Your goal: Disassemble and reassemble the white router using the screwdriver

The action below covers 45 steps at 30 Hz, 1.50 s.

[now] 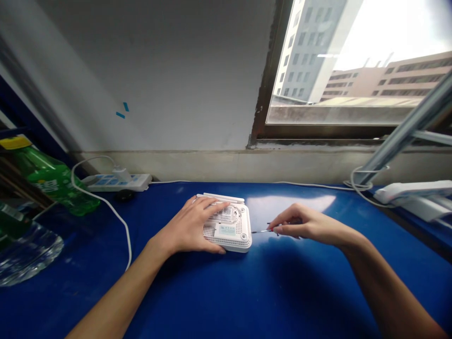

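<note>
A white router point(231, 230) lies upside down on the blue table point(226, 292), its antennas folded along the far edge. My left hand point(192, 226) rests flat on its underside with fingers stretched over it, pressing it down. My right hand point(303, 226) is pinched round a thin screwdriver point(262, 230) with a red band, whose metal tip points left and meets the router's right edge.
A white power strip point(118, 181) with a plug and a cable sits at the back left. A green bottle point(52, 181) and clear plastic lie at the left edge. A white device point(413, 193) and metal rails stand at right under the window.
</note>
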Tool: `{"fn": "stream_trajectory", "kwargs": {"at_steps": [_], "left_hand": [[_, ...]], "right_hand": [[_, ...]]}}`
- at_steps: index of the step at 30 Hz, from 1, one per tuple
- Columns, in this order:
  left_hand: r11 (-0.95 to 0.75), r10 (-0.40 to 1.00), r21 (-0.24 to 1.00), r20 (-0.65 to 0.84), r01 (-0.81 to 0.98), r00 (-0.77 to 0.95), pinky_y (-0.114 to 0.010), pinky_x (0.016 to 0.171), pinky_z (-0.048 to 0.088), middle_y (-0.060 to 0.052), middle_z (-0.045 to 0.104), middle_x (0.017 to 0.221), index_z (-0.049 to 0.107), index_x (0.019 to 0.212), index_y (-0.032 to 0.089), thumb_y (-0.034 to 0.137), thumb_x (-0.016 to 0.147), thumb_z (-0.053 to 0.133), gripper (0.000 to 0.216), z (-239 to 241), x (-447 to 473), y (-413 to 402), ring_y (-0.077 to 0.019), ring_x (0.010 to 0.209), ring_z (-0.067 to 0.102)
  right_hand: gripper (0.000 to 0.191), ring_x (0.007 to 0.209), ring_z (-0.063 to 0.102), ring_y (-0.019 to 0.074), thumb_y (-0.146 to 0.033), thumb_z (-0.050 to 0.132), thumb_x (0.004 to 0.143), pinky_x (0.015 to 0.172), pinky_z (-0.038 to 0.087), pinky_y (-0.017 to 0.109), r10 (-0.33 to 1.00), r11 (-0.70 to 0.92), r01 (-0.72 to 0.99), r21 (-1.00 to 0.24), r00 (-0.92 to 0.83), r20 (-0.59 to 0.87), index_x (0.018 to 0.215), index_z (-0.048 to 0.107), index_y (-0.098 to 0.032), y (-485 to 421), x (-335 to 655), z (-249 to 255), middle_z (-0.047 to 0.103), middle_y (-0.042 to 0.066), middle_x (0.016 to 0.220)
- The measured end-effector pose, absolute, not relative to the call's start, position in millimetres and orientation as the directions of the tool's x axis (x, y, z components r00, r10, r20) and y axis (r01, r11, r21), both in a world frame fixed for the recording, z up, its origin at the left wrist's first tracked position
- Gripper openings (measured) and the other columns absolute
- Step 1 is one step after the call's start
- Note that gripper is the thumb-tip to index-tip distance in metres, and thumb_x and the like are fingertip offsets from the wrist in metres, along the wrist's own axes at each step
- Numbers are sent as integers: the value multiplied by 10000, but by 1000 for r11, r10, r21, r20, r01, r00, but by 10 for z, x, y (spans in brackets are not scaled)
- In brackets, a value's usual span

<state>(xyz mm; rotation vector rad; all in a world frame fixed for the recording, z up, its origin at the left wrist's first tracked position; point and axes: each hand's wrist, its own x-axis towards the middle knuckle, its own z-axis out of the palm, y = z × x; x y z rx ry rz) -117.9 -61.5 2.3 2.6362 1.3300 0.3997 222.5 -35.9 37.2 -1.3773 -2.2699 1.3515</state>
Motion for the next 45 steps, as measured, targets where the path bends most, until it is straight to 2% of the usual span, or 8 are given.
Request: {"fn": "stream_trajectory", "kwargs": {"at_steps": [7,13,16,20,23,26,33,45], "left_hand": [[-593,805,246,161,767,571,-594,1219,246,-116,487,1561,427,1553,335,755,632,817,1084,28,-1171,-631,-371,1447,422],[-574,818,196,195,795,542,-693,1196,167,-169,457,1538,417,1557,365,833,600,769,1122,-67,-1082,-658,-428,1446,391],[-578,813,216,239,787,531,-658,1181,238,-144,493,1489,417,1548,385,815,589,785,1114,-52,-1056,-664,-416,1388,445],[-582,811,299,280,757,513,-574,1124,360,-89,545,1468,390,1542,400,729,621,821,1069,43,-1103,-651,-369,1323,498],[-537,842,387,305,750,446,-527,1061,430,-72,550,1484,359,1548,390,683,667,817,1035,104,-1155,-637,-352,1275,525],[-508,860,430,293,746,417,-505,1001,468,-64,577,1453,323,1563,396,663,685,817,1043,138,-1178,-636,-343,1212,553],[-605,794,388,223,696,566,-496,1063,415,-29,547,1495,363,1541,430,659,633,858,1059,225,-1168,-690,-341,1266,534],[-646,744,396,136,653,654,-486,1127,352,-9,533,1465,388,1523,487,519,557,939,1113,257,-1182,-722,-345,1312,494]], "right_hand": [[485,590,469,126,-598,668,883,519,336,249,728,164,632,-758,-596,-339,1000,827,-155,-359,2192,348,618,38,665],[520,639,549,156,-636,583,931,570,403,264,746,269,685,-678,-593,-303,1025,801,-172,-431,2132,383,656,53,731],[483,636,562,158,-608,591,938,580,418,266,740,299,677,-673,-609,-284,1051,795,-184,-441,2109,365,667,52,728],[484,598,528,134,-608,628,919,552,395,248,731,274,577,-770,-645,-223,1075,791,-180,-394,2059,300,625,25,681],[518,547,409,99,-620,622,920,495,311,227,760,189,426,-885,-634,-143,1108,777,-163,-362,2003,264,505,-20,628],[540,534,346,89,-615,620,926,477,255,223,769,133,368,-920,-624,-139,1171,763,-155,-363,1981,273,423,-43,612],[544,598,524,143,-613,614,921,521,353,237,792,236,573,-785,-581,-187,1236,753,-192,-364,2100,360,630,27,661],[418,580,547,143,-525,608,944,544,398,247,770,252,653,-714,-582,-261,1182,793,-235,-369,2075,336,663,28,651]]}}
